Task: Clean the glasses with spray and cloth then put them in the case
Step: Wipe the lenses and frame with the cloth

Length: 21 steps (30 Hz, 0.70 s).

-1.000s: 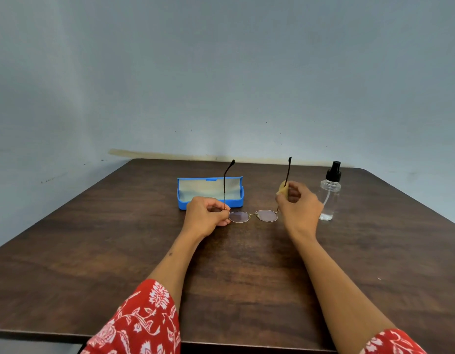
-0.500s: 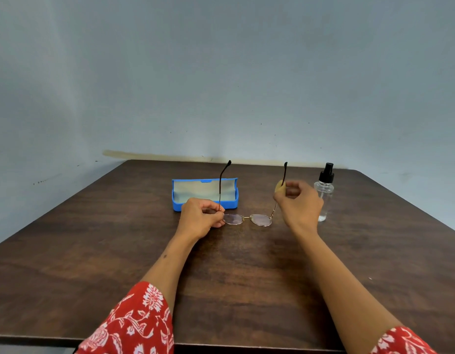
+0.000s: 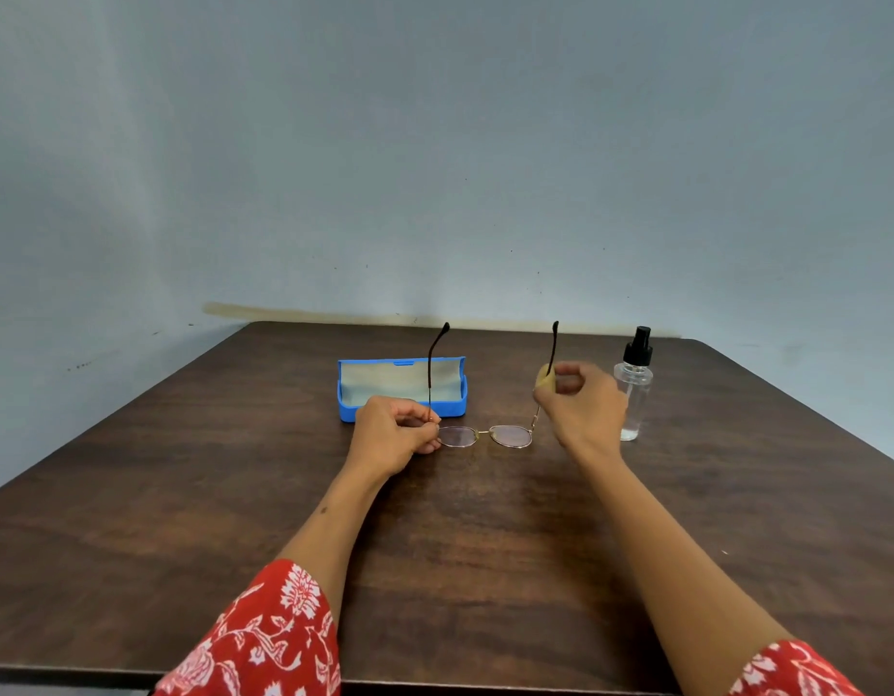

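Note:
Thin gold-rimmed glasses point(image 3: 485, 436) are held lenses down just above the table, both dark temple arms pointing up. My left hand point(image 3: 394, 437) pinches the frame at its left hinge. My right hand point(image 3: 580, 406) grips a small yellow cloth point(image 3: 543, 379) around the right temple arm. An open blue case point(image 3: 402, 389) with a pale lining lies just behind my left hand. A clear spray bottle point(image 3: 634, 389) with a black pump top stands upright right of my right hand.
Everything sits on a dark brown wooden table point(image 3: 234, 519) against a pale blue wall. The table's near edge runs along the bottom of the view, beneath my red patterned sleeves.
The scene has shifted slightly in the view. My hands keep the same hold on the glasses; the right hand with the cloth sits a little lower on the temple arm.

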### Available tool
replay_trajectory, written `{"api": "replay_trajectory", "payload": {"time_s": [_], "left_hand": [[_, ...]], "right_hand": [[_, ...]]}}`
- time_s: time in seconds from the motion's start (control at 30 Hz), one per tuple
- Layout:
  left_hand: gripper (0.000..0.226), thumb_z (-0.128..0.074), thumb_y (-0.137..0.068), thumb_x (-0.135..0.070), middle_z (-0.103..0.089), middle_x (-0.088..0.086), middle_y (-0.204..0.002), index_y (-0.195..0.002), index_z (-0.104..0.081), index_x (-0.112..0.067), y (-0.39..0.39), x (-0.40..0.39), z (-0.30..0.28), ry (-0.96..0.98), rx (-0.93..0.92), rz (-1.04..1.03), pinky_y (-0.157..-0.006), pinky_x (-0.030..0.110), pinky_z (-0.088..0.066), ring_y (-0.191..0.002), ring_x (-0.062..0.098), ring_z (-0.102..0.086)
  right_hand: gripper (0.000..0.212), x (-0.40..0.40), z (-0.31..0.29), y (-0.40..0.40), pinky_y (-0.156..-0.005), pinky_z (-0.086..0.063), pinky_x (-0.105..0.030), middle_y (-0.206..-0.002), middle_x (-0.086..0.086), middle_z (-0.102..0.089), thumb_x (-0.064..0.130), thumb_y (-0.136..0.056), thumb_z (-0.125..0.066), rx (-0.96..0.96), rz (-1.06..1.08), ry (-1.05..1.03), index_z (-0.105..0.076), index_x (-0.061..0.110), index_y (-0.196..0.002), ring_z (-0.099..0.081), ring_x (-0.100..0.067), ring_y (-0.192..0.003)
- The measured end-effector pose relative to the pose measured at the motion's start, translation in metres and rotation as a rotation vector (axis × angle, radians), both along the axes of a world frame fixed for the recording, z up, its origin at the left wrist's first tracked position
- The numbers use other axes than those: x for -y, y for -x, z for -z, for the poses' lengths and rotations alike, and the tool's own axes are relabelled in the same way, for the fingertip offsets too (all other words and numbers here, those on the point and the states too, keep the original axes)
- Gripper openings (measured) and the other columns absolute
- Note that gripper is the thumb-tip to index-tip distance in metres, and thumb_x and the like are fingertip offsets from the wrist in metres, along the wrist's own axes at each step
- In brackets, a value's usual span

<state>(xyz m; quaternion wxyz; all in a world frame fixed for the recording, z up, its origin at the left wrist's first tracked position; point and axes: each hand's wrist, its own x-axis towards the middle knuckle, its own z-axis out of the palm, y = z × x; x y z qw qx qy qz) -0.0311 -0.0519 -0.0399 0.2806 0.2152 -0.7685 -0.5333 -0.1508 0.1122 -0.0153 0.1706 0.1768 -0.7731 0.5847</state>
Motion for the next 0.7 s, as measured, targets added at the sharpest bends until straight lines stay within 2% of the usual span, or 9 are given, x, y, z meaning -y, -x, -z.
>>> {"api": "replay_trajectory", "payload": {"time_s": [0.1,0.2,0.27,0.33,0.4,0.47,0.53,0.6,0.7], "left_hand": [[0.010,-0.069,-0.078,0.003,-0.071,0.011,-0.070,-0.081,-0.071,-0.006,0.000,0.000,0.000,0.002,-0.001,-0.001,-0.056,0.016,-0.055,-0.057,0.012,-0.069],[0.011,-0.069,-0.078,0.003,-0.071,0.011,-0.069,-0.079,-0.071,-0.008,0.000,0.000,0.000,0.008,0.000,0.004,-0.056,0.016,-0.056,-0.057,0.011,-0.069],[0.010,-0.069,-0.078,0.004,-0.071,0.011,-0.068,-0.079,-0.070,-0.006,0.000,0.000,0.000,0.012,-0.002,0.006,-0.056,0.016,-0.055,-0.055,0.011,-0.068],[0.009,-0.069,-0.078,0.004,-0.071,0.012,-0.068,-0.080,-0.071,-0.005,0.000,0.001,0.000,0.016,-0.001,0.006,-0.057,0.018,-0.056,-0.056,0.012,-0.069],[0.008,-0.069,-0.078,0.004,-0.071,0.013,-0.069,-0.082,-0.071,-0.003,-0.001,0.001,0.001,0.016,-0.006,0.005,-0.059,0.020,-0.058,-0.058,0.014,-0.069],[0.009,-0.070,-0.078,0.003,-0.071,0.012,-0.069,-0.081,-0.071,-0.005,0.000,0.000,0.001,0.015,-0.007,0.002,-0.059,0.019,-0.057,-0.057,0.014,-0.069],[0.011,-0.069,-0.078,0.004,-0.070,0.011,-0.068,-0.079,-0.071,-0.006,0.000,0.000,0.001,0.009,-0.009,0.001,-0.057,0.017,-0.056,-0.056,0.011,-0.068],[0.009,-0.068,-0.078,0.006,-0.070,0.011,-0.067,-0.080,-0.071,-0.003,0.000,0.000,0.001,0.001,-0.016,0.006,-0.055,0.016,-0.055,-0.054,0.010,-0.068],[0.008,-0.068,-0.078,0.005,-0.070,0.012,-0.067,-0.081,-0.071,-0.002,0.000,0.000,0.001,0.010,-0.013,0.007,-0.056,0.016,-0.055,-0.053,0.010,-0.067]], "right_hand": [[0.018,-0.001,-0.002,0.000,-0.069,-0.049,-0.024,-0.078,0.003,-0.069,0.025,-0.081,-0.067,0.002,0.002,-0.020,-0.068,0.014,-0.095,-0.065,-0.013,-0.074],[0.017,0.002,-0.024,-0.002,-0.061,-0.042,-0.011,-0.075,0.006,-0.066,0.018,-0.081,-0.065,-0.083,0.002,0.083,-0.066,0.013,-0.097,-0.063,-0.007,-0.071],[0.018,0.004,-0.038,-0.003,-0.055,-0.039,-0.001,-0.071,0.009,-0.062,0.016,-0.080,-0.068,-0.134,-0.016,0.163,-0.064,0.015,-0.098,-0.059,0.002,-0.065],[0.020,0.004,-0.041,-0.005,-0.055,-0.039,0.002,-0.069,0.010,-0.061,0.015,-0.079,-0.069,-0.156,-0.023,0.194,-0.063,0.015,-0.098,-0.058,0.006,-0.063],[0.020,0.004,-0.034,-0.005,-0.062,-0.043,-0.004,-0.073,0.007,-0.063,0.011,-0.078,-0.068,-0.131,-0.027,0.159,-0.064,0.012,-0.098,-0.060,0.001,-0.067],[0.018,0.003,-0.021,-0.003,-0.071,-0.048,-0.019,-0.076,0.005,-0.065,0.013,-0.078,-0.067,-0.068,-0.021,0.078,-0.065,0.012,-0.097,-0.064,-0.011,-0.075],[0.015,0.001,-0.011,-0.002,-0.076,-0.050,-0.027,-0.077,0.003,-0.067,0.017,-0.079,-0.066,-0.014,-0.024,0.005,-0.066,0.014,-0.094,-0.066,-0.016,-0.079],[0.016,0.001,-0.013,0.000,-0.077,-0.049,-0.027,-0.078,0.002,-0.068,0.019,-0.080,-0.066,-0.015,-0.013,-0.016,-0.066,0.014,-0.095,-0.066,-0.016,-0.079],[0.016,0.004,-0.034,-0.001,-0.066,-0.044,-0.015,-0.074,0.008,-0.067,0.019,-0.081,-0.066,-0.109,-0.007,0.072,-0.065,0.013,-0.096,-0.063,-0.003,-0.069]]}}
